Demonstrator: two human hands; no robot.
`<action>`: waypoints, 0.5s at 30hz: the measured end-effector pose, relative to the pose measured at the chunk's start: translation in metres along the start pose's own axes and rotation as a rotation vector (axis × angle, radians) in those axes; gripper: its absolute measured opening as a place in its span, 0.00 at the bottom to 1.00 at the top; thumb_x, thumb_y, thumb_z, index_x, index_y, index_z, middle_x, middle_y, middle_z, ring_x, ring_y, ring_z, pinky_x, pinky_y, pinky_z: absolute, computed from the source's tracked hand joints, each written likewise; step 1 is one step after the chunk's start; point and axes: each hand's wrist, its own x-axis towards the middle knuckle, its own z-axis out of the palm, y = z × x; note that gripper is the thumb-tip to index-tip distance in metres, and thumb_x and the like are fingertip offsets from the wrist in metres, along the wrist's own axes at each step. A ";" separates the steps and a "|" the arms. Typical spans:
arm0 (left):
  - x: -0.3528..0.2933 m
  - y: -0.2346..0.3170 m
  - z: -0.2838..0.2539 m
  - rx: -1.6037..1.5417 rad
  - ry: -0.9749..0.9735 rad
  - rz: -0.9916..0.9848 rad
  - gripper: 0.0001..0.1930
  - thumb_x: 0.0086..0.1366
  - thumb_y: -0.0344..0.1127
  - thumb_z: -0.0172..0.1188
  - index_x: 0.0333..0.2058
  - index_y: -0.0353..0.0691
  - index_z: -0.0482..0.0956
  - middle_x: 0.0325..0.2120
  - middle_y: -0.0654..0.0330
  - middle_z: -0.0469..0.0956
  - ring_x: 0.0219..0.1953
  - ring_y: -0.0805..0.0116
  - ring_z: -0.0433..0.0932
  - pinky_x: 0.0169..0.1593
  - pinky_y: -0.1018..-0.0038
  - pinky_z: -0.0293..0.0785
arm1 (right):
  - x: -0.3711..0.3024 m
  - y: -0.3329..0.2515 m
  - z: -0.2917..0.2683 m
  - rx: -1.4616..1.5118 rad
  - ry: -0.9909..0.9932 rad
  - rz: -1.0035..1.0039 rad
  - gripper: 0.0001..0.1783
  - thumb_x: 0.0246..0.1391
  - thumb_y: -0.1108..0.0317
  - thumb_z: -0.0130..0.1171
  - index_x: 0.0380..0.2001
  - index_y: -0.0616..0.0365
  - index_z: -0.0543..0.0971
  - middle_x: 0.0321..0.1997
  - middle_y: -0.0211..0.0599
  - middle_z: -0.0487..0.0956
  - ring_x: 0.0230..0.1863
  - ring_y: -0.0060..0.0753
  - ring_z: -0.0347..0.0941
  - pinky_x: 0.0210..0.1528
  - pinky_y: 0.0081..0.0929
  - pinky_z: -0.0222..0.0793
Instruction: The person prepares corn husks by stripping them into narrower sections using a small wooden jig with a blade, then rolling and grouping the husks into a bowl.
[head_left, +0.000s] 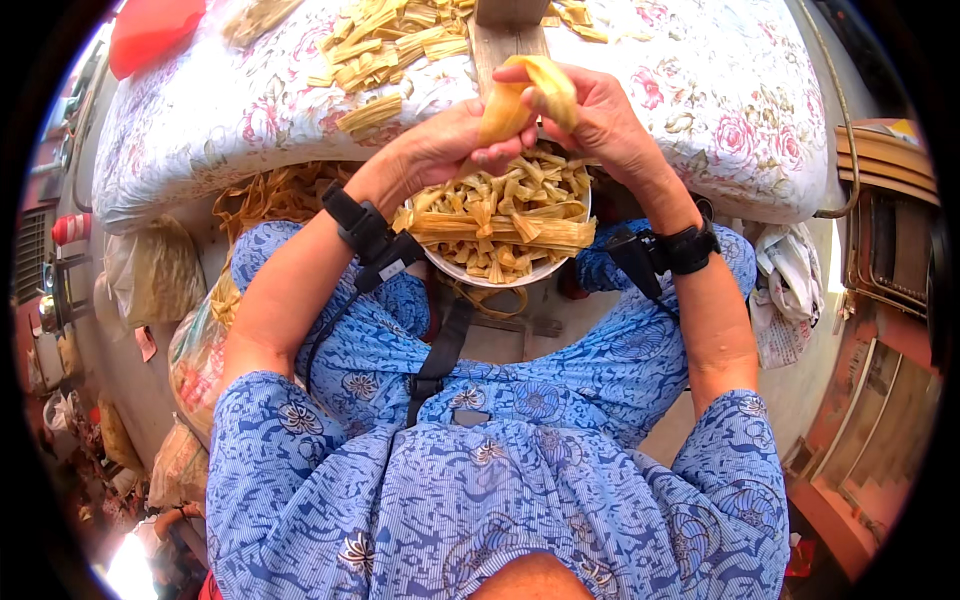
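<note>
Both hands are raised over the near edge of a cloth-covered surface, with a yellow strip that looks like dried corn husk (508, 112) between them. My left hand (452, 140) is closed on its lower left part. My right hand (608, 118) pinches the bent-over upper end, so the husk curves in a loop. Just below the hands stands a white bowl (540, 275) heaped with folded, knotted husk pieces (500, 215). Longer flat bundles lie across the heap. My fingers hide part of the husk.
On the floral cloth (690, 110) lie flat husk bundles (395, 45), beside a wooden post (510, 12) at the far middle. A red bag (150, 35) is at far left. Loose brown husks (285, 195) and plastic bags (160, 265) sit by my left leg; a white bag (790, 290) is at right.
</note>
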 end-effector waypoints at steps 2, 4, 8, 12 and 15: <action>0.004 -0.011 -0.001 -0.095 -0.140 -0.016 0.12 0.65 0.38 0.45 0.30 0.35 0.69 0.13 0.71 0.65 0.11 0.86 0.58 0.18 0.89 0.54 | -0.001 0.003 0.002 -0.236 0.048 -0.019 0.15 0.52 0.70 0.53 0.44 0.58 0.75 0.19 0.23 0.72 0.20 0.09 0.65 0.24 0.08 0.62; 0.005 -0.014 0.003 -0.151 -0.146 -0.059 0.12 0.65 0.38 0.45 0.30 0.35 0.70 0.14 0.70 0.65 0.11 0.87 0.58 0.18 0.89 0.54 | -0.002 0.004 -0.002 -0.558 0.061 -0.006 0.15 0.50 0.70 0.54 0.44 0.56 0.75 0.19 0.24 0.73 0.20 0.09 0.65 0.24 0.09 0.62; 0.009 -0.019 0.004 -0.245 -0.096 -0.010 0.10 0.64 0.37 0.47 0.33 0.35 0.72 0.17 0.68 0.67 0.13 0.87 0.58 0.18 0.89 0.55 | 0.005 0.016 -0.003 -0.798 0.174 -0.288 0.10 0.44 0.63 0.55 0.32 0.52 0.78 0.17 0.34 0.72 0.18 0.30 0.69 0.24 0.25 0.65; 0.012 -0.022 0.003 -0.156 0.263 0.257 0.09 0.64 0.37 0.48 0.33 0.38 0.73 0.16 0.69 0.67 0.17 0.86 0.62 0.21 0.88 0.58 | 0.010 0.025 -0.008 -1.138 0.456 -0.617 0.10 0.42 0.63 0.57 0.31 0.53 0.78 0.18 0.33 0.72 0.21 0.31 0.69 0.26 0.26 0.66; 0.010 -0.020 0.004 0.072 0.387 0.523 0.10 0.64 0.37 0.48 0.33 0.38 0.74 0.19 0.69 0.71 0.20 0.86 0.64 0.22 0.88 0.59 | 0.004 0.011 0.008 -0.986 0.447 -0.312 0.09 0.41 0.63 0.59 0.27 0.56 0.79 0.17 0.33 0.73 0.19 0.31 0.69 0.25 0.25 0.65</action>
